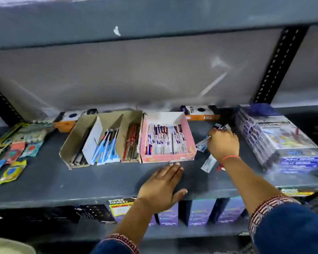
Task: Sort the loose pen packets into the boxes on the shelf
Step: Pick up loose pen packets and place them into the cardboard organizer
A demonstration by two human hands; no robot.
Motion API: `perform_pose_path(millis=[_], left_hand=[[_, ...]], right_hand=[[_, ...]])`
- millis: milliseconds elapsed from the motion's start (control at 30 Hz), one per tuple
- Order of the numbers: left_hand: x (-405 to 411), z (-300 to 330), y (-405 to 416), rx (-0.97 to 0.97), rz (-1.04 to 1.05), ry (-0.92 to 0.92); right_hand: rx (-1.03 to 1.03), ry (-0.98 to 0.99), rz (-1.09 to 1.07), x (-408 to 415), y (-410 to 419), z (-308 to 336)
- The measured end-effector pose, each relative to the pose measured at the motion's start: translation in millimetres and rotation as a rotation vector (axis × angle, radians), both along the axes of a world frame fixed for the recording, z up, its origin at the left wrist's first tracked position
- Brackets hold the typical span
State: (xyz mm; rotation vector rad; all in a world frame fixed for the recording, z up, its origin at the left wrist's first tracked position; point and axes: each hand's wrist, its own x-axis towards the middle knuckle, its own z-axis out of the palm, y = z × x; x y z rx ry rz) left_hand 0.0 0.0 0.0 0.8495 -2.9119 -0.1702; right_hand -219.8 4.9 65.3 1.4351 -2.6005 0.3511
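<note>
Sleeves first, dark blue with red and white embroidered cuffs, one at the bottom middle and one at bottom right. Left hand (pixel 161 187) lies flat and spread, palm down, on the front of the grey shelf (pixel 62 180), holding nothing, fingertips just short of the pink box (pixel 168 157). Right hand (pixel 222 142), with a red thread on the wrist, is further back and to the right of that box, fingers curled over some loose pen packets (pixel 202 144). Looks like it's pinching one or two, but it's blurry so I can't tell exactly how many. Another packet (pixel 208 163) lies on the shelf just under the wrist.

Pink box is packed with blue and white packets standing on edge. Touching its left side is a brown cardboard box (pixel 106 138) with dividers: dark pens, blue ones, red ones. Over on the far left, a scatter of colourful flat packs (pixel 11 153). Far right, a stack of wrapped boxes (pixel 283 142). Behind everything, against the back panel, two orange and white cartons (pixel 200 112).
</note>
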Motion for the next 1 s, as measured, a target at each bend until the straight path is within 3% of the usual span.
perform_pose_path(millis=[367, 700, 1000], left_hand=[[-1, 0, -1, -0.027, 0.006, 0.029], [-3, 2, -1, -0.03, 0.016, 0.014], [-2, 0, -4, -0.036, 0.006, 0.017]], right_hand=[[0.156, -0.244, -0.172, -10, -43, -9], [0.069, -0.287, -0.102, 0, -36, -13], [-0.155, -0.551, -0.121, -8, -21, -13]])
